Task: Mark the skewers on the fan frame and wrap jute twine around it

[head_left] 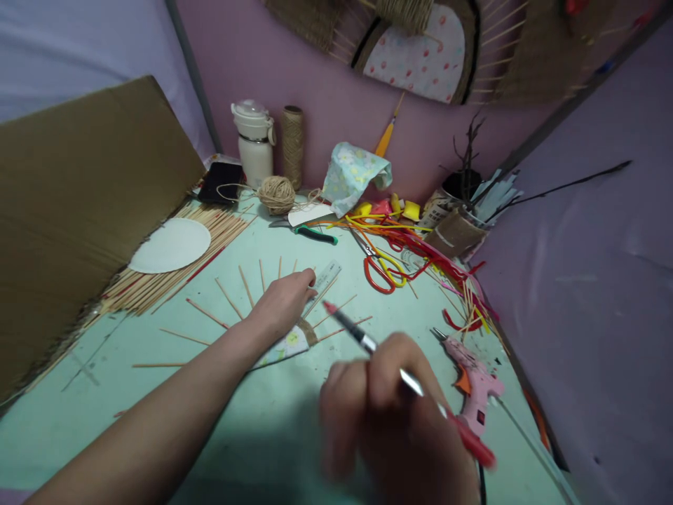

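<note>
Right hand: your right hand (392, 414) is nearest the camera, low and blurred; its grip is closed around a pen (404, 375).
Pen: slim, part clear and part red; its long axis runs from lower right up to the upper left, the red tip aimed at the ruler and your left hand.
Key relation: the pen tip hangs just beside the ruler's near edge, to its right; whether it touches the counter I cannot tell.
Left hand: your left hand (284, 301) lies farther out, palm down, fingers closed on the ruler (323, 277), pinning it.
Ruler: clear plastic, flat; its long axis runs from your fingers toward the upper right.
Fan piece: under your left wrist lies a half-round piece (287, 345) of patterned cloth with a jute edge; thin wooden sticks (207, 313) stand out from it like rays.
Glue gun: pink, hard plastic (476, 382), lying on the counter (252, 421) just right of your right hand, nozzle pointing up-left.
Counter: pale green, smooth, speckled with scraps.
Middle ground: scissors (381, 266) with red and yellow handles, among red and orange strips.
Left side: a bundle of skewers (173, 270) under a white paper disc (171, 244), beside a brown cardboard sheet (78, 210).
Far edge: a jute ball (277, 194), a jute spool (292, 144), a white flask (255, 140), against the pink wall.
</note>
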Motion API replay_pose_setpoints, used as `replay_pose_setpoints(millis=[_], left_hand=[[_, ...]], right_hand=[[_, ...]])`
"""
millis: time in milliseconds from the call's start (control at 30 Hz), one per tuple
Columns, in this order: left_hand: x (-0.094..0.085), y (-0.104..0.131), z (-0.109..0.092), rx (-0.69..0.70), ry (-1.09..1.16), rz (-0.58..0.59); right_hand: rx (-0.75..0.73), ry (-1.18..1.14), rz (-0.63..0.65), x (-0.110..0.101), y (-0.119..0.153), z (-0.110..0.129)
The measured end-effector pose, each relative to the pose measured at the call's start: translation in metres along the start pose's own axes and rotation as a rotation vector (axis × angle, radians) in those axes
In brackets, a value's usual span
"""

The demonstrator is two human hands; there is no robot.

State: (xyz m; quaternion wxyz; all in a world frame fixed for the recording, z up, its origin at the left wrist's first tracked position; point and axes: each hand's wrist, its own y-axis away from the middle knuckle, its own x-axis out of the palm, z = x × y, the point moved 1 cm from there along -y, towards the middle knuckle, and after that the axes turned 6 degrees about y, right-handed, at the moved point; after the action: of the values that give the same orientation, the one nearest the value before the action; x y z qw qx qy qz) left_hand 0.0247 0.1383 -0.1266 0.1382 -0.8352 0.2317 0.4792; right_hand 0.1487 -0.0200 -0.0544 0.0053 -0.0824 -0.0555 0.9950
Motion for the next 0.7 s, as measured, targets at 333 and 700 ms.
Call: replay_pose_setpoints(millis=[333, 700], left_hand=[[0.003, -0.002, 0.002, 0.0, 0.027, -0.004], [0.003, -0.002, 0.002, 0.009, -0.002, -0.002]], right_hand=[[-0.012, 0.287, -0.268, -0.006, -0.049, -0.064], [0.065, 0.261, -0.337, 0.003, -0.055, -0.088]])
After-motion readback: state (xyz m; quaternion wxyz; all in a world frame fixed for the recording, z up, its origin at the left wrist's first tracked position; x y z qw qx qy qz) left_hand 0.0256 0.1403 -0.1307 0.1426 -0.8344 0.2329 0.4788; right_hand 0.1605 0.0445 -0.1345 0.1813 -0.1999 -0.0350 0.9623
